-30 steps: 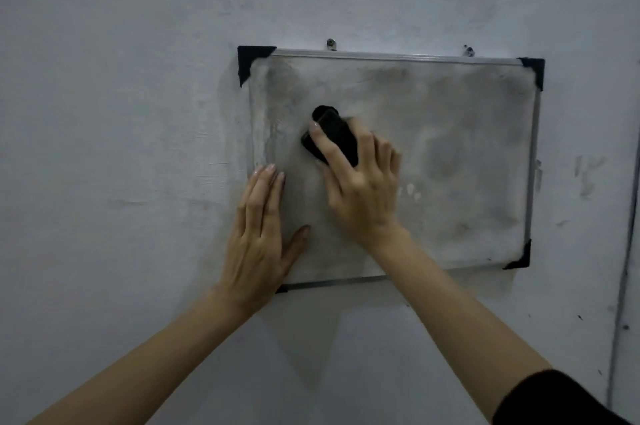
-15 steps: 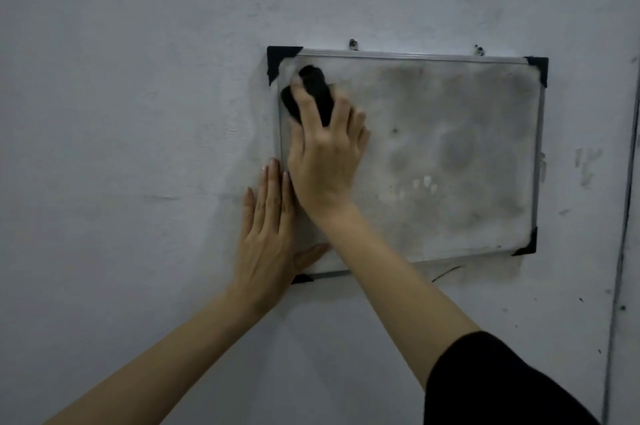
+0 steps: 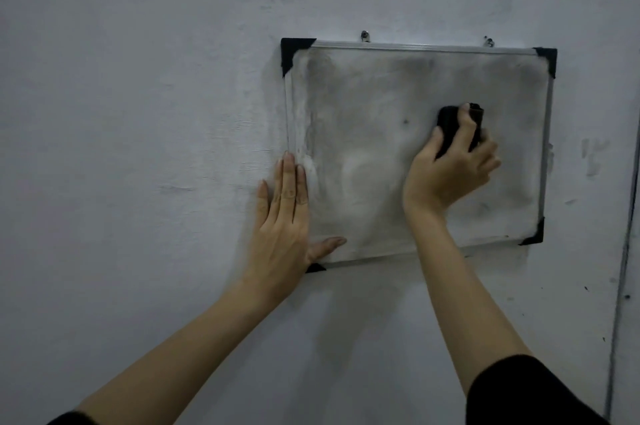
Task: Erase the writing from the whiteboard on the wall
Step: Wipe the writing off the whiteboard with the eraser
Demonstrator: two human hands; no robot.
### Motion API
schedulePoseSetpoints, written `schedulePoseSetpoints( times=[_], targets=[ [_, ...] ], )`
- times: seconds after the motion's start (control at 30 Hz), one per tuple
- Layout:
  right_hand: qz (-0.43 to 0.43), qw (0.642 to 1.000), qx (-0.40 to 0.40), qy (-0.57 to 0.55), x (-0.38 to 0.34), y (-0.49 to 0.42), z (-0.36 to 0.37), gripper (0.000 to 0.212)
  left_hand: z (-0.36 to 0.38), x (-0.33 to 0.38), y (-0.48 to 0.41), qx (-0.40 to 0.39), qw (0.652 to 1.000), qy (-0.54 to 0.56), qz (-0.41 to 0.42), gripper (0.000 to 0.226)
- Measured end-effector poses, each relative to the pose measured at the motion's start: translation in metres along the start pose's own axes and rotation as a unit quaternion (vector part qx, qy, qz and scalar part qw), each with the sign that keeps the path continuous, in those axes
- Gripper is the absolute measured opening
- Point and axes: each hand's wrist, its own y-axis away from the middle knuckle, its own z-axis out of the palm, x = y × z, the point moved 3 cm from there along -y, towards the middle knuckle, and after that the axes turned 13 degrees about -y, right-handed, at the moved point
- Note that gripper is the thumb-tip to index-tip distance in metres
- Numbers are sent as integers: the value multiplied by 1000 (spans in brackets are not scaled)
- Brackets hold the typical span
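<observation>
The whiteboard [image 3: 363, 147] hung on the wall [image 3: 138, 112] from two small hooks [image 3: 364, 35] at its top edge. No readable writing showed on it. What was left was a grey haze of smeared ink, darkest along the top band, down the right side and toward the lower right corner cap [image 3: 535, 234], with a paler patch left of the board's middle and one small dark dot [image 3: 406, 121] near its centre. Judged from that, the erasing itself was largely done and the rest was clearing residue, mostly on the board's right half.

The right hand [image 3: 450, 171] gripped a black eraser [image 3: 448, 128], fingers curled over it, pressing it against the board right of centre, in the upper half. The left hand [image 3: 284, 234] lay flat with straight fingers across the board's lower left edge, thumb spread onto the face. It held nothing and probably steadied the hanging board.

The metal frame and its black corner caps stood proud of the board's face, so strokes would likely stop against them. From the eraser there was only a short run to the board's right rail, and a long open sweep toward its left side. The strip under the left hand could not be reached until that hand shifted. Beyond the board's frame, on every side, was bare wall.
</observation>
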Motion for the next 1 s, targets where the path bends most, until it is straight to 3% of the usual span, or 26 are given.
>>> schedulePoseSetpoints(
  times=[0.1,0.23,0.33,0.47,0.63,0.87,1.0],
  targets=[
    [-59,997,-30,-26,-40,41,11,35,1,3,1,1,1000,18,-14,99],
    [-216,959,-165,-75,-74,105,11,37,1,7,7,30,998,-8,-52,69],
    [-291,931,-201,-88,-70,98,10,36,3,8,9,24,998,-2,-62,78],
    [-280,935,-195,-90,-81,63,30,37,6,8,11,21,997,18,-66,87],
    [-264,944,-173,-94,-92,55,36,37,6,8,15,53,995,32,-82,63],
    [-317,918,-223,-79,-42,132,-21,43,5,9,24,70,992,19,-103,57],
    [-347,904,-234,-84,-38,124,-22,51,3,10,26,68,991,38,-109,46]
  ],
)
